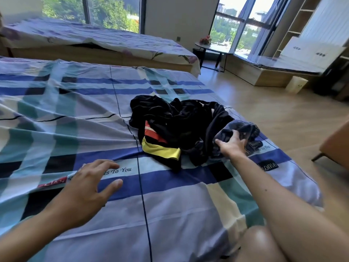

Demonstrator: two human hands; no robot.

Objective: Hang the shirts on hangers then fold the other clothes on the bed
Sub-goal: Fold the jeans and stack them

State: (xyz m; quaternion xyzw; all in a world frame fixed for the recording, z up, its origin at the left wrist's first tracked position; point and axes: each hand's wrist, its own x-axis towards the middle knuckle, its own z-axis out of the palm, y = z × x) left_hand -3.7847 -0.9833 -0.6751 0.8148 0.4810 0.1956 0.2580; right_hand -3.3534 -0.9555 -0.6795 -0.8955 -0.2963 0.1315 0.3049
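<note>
Head view: right hand [233,144] grips blue-grey garment [243,128] at right edge of black clothes pile [173,118], fingers curled into the cloth. Left hand [88,184] over the bed [170,214] sheet, fingers spread wide, holding nothing. Pile lies mid-bed, near its right side.

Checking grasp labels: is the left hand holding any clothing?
No, the left hand is spread open over the bedsheet, apart from the clothes pile; only the right hand grips a blue-grey garment.

Splayed left hand [88,183], clenched right hand [233,144]
</note>
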